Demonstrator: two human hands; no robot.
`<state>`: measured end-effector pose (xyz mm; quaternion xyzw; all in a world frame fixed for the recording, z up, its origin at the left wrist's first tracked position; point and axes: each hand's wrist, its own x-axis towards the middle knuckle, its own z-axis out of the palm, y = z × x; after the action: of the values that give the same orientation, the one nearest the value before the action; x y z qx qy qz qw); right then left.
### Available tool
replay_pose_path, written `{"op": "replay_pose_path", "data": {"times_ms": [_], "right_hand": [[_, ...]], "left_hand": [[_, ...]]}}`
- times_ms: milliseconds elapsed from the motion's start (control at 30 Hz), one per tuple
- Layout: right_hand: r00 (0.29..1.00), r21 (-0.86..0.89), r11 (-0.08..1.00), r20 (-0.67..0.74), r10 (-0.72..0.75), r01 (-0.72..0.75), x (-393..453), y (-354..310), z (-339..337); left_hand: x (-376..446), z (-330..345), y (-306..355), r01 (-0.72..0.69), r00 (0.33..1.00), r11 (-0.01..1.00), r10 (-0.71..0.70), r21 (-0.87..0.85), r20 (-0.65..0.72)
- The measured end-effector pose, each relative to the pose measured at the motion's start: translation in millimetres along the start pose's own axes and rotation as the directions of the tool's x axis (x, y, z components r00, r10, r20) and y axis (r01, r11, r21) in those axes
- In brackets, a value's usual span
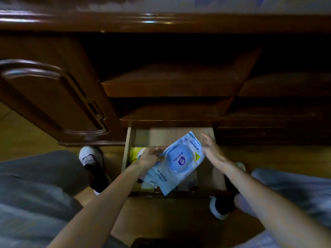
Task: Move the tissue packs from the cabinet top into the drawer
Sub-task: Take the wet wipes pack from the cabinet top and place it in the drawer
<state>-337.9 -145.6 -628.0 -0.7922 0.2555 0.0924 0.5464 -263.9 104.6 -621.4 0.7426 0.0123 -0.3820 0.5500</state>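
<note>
A light blue tissue pack with a round-cornered lid lies tilted over the open wooden drawer, low in the head view. My left hand grips the pack's left edge, fingers curled round it. My right hand is beside the pack's right edge with its fingers straight, touching it or just off it; I cannot tell which. A yellow pack lies in the drawer's left part, mostly hidden under my left hand and the blue pack.
The dark wooden cabinet rises above the drawer, with two open shelves over it. An open cabinet door hangs at the left. My knees and white shoes flank the drawer on the wooden floor.
</note>
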Motion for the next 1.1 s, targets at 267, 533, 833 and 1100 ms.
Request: {"op": "replay_pose_path", "data": {"times_ms": [267, 533, 833, 1100], "right_hand": [[0.963, 0.285, 0.932, -0.081, 0.256, -0.224, 14, 43, -7], [0.902, 0.310, 0.890, -0.170, 0.398, -0.334, 25, 68, 5], [0.931, -0.264, 0.898, 0.002, 0.366, -0.352, 20, 82, 57], [0.917, -0.280, 0.873, -0.103, 0.386, -0.399, 17, 89, 51]], "left_hand": [[37, -16, -33, -0.024, 0.986, 0.959, 0.070, 0.284, -0.153], [35, -40, -75, -0.185, 0.970, 0.257, 0.202, 0.948, 0.135], [26, -55, -74, -0.033, 0.991, 0.421, 0.134, 0.907, -0.025], [24, -53, -76, -0.011, 0.979, 0.649, 0.161, 0.761, -0.123]]}}
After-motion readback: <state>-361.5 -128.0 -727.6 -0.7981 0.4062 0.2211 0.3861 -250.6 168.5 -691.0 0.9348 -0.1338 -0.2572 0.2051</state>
